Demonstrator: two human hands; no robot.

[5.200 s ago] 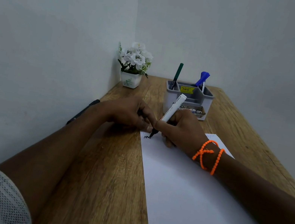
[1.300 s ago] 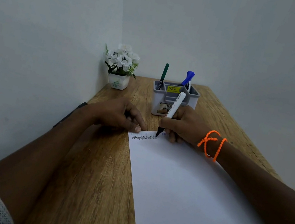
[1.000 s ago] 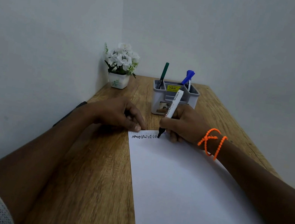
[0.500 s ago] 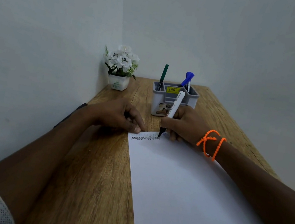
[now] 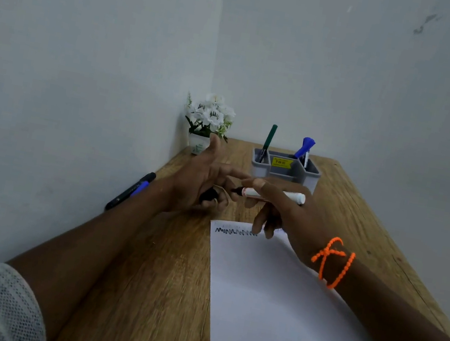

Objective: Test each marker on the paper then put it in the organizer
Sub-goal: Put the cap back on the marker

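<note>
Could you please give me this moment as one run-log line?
phase: recapping | right hand: holds white-barrelled marker level | left hand: holds black cap | white paper: black zigzag

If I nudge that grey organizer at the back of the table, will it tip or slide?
The grey organizer looks squat and broad-based, so it would probably slide on the wooden table rather than tip. It seems light plastic. The tall green marker leaning in its left compartment may rattle or shift.

The organizer's [image 5: 283, 173] yellow label is too small to read.
</note>
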